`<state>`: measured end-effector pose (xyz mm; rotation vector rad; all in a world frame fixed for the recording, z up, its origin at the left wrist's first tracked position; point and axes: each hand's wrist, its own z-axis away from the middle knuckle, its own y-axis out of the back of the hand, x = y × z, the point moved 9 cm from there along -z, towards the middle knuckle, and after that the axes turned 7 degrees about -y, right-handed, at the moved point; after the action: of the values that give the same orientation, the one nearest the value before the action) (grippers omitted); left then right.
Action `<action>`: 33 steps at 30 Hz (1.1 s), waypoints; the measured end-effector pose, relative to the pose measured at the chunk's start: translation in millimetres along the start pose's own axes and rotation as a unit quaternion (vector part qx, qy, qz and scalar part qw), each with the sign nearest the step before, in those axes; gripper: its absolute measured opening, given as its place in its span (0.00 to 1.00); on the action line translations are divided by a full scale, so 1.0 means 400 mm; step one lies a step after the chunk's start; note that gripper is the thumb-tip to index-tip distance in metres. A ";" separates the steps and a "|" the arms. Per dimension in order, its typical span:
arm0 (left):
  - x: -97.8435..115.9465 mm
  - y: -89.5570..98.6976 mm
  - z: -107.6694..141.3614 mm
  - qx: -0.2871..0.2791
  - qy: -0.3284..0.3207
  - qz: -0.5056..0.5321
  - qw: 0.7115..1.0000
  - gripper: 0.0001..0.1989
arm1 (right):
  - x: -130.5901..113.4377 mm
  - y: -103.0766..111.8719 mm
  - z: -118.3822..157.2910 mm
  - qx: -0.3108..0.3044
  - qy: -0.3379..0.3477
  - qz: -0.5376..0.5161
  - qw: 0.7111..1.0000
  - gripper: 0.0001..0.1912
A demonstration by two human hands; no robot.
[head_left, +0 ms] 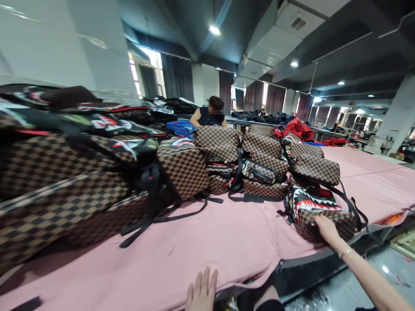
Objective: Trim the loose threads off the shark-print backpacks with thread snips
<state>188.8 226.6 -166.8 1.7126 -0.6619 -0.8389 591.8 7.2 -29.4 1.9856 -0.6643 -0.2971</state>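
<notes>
My left hand (202, 293) lies flat near the front edge of the pink-covered table (201, 242), fingers stretched and holding nothing. On the right, my right hand (328, 230) is closed on the near side of a checkered backpack (311, 203) with a red-and-white shark-mouth print. Its fingertips are partly hidden against the bag. That backpack lies at the table's front edge, its black straps trailing to the right. Just behind it, another brown-checkered backpack (316, 168) rests on the pile.
Stacked checkered backpacks (65, 194) fill the left side, black straps (139, 229) hanging onto the cloth. More backpacks (264, 168) stand in the middle. Beyond them are a co-worker (210, 114), a blue bin (181, 128) and red material (296, 128).
</notes>
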 end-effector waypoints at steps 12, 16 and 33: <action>0.048 -0.033 0.075 0.022 0.240 0.668 0.704 0.18 | -0.663 0.313 0.311 0.176 0.267 -0.200 0.926 0.16; 0.162 -0.028 0.180 -0.082 0.357 0.829 0.422 0.23 | -0.838 0.357 0.421 0.135 0.326 -0.222 0.909 0.13; -0.173 0.021 0.433 -0.052 0.439 0.597 0.669 0.12 | -0.578 0.211 0.099 -0.310 -0.067 -0.219 0.923 0.14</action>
<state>8.6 179.0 -176.3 0.9736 -0.7996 0.8448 355.9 78.3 8.8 1.4784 -0.1546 -0.8142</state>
